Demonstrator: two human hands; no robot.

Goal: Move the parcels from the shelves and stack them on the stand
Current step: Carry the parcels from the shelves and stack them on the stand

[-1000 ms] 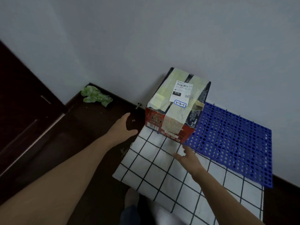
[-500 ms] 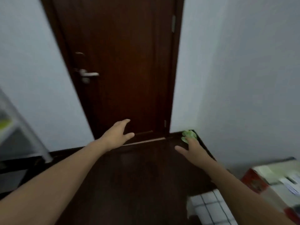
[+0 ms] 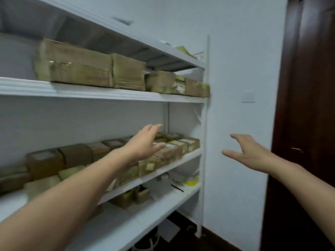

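Several brown parcels [image 3: 170, 151] sit in a row on the middle shelf [image 3: 188, 156], the row's long axis running along the shelf toward the wall. The step in hand looks like fetching one. Left hand [image 3: 143, 144] hovers over them, right hand [image 3: 250, 153] beside the rack; each grip spread, empty. Next: close both on one parcel.

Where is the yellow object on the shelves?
The yellow object lies on the lower shelf at its right end, beside the white upright post, below the right hand.
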